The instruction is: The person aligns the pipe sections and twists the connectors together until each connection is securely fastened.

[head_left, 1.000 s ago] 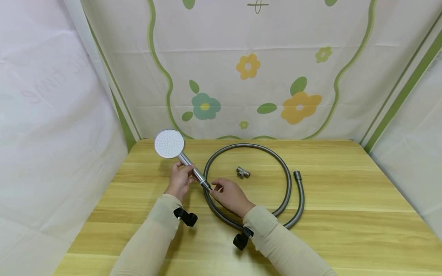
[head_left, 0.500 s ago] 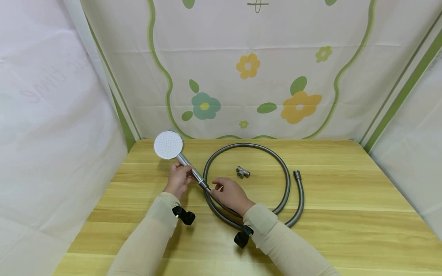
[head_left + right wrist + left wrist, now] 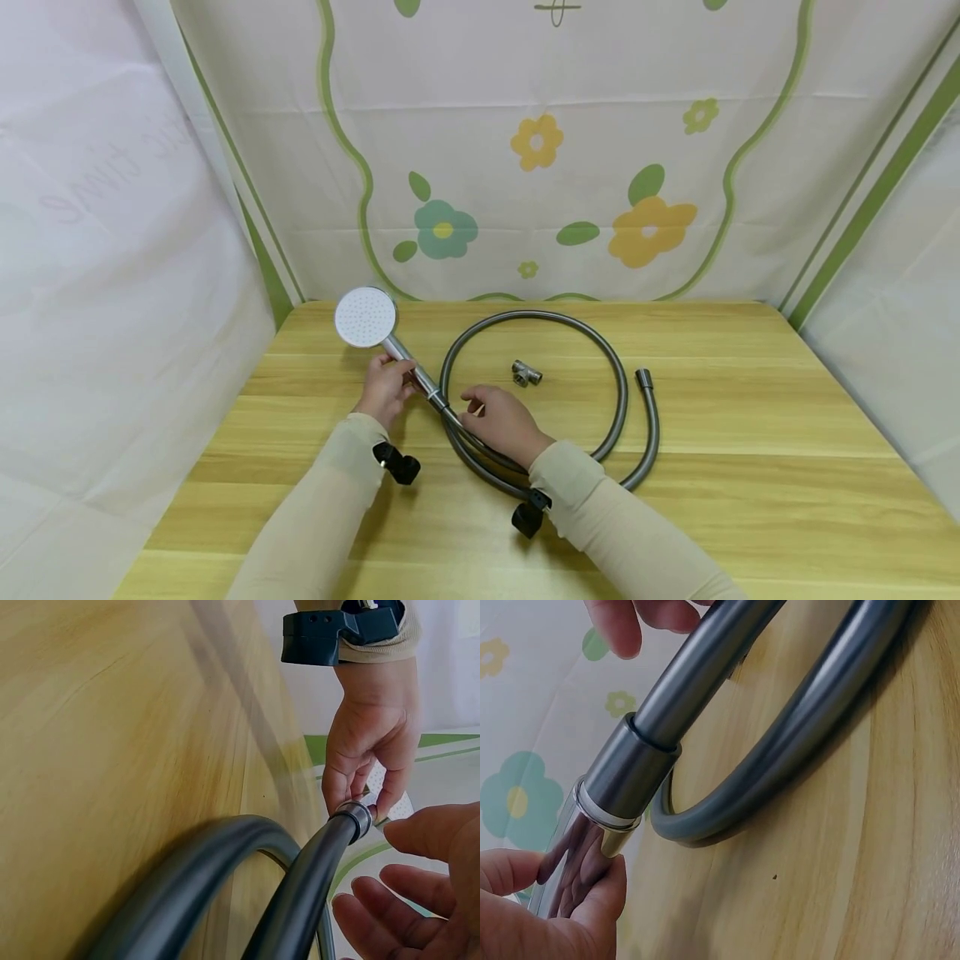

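Observation:
The left hand (image 3: 386,390) pinches the chrome handle of a hand shower (image 3: 365,317), whose round white spray face points up at the far left of the table. Joined to the handle's lower end is the dark collar (image 3: 634,769) of a grey shower hose (image 3: 705,675). Whether the joint is tight cannot be seen. Beside the hose, just past the collar, is the right hand (image 3: 504,422). Its thumb and fingers (image 3: 397,919) are spread apart in the right wrist view, with the hose outside their grasp.
The hose loops across the wooden table (image 3: 750,500), its free end fitting (image 3: 644,379) lying to the right. A small metal tee connector (image 3: 527,372) sits inside the loop. Printed fabric walls (image 3: 480,150) stand at the back and sides.
The left hand and the hand shower have shifted slightly left and toward the person. More of the hose now shows between the collar and the right hand, which has barely moved.

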{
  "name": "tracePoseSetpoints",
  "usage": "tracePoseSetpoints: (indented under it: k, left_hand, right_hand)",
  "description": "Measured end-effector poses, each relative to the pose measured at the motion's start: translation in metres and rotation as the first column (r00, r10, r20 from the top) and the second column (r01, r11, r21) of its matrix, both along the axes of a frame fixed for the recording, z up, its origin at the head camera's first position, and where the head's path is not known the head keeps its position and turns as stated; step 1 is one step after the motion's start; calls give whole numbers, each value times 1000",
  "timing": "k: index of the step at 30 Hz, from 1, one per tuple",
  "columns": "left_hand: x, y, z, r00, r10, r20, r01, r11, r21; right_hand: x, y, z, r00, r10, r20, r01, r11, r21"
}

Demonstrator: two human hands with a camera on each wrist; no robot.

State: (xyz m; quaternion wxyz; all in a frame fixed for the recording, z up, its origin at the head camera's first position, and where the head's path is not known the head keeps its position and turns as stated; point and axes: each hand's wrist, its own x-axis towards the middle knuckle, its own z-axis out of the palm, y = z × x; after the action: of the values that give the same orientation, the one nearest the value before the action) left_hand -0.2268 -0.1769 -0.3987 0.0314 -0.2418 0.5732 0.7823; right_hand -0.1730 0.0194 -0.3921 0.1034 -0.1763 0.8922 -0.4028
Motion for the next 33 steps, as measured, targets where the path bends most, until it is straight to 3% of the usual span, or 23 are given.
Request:
tracePoseSetpoints:
  k: [33]
  left_hand:
    - [-10, -9, -12, 995, -74, 67, 80, 993, -90]
  right_hand:
    - [1, 7, -1, 999, 21, -28, -19, 998, 55]
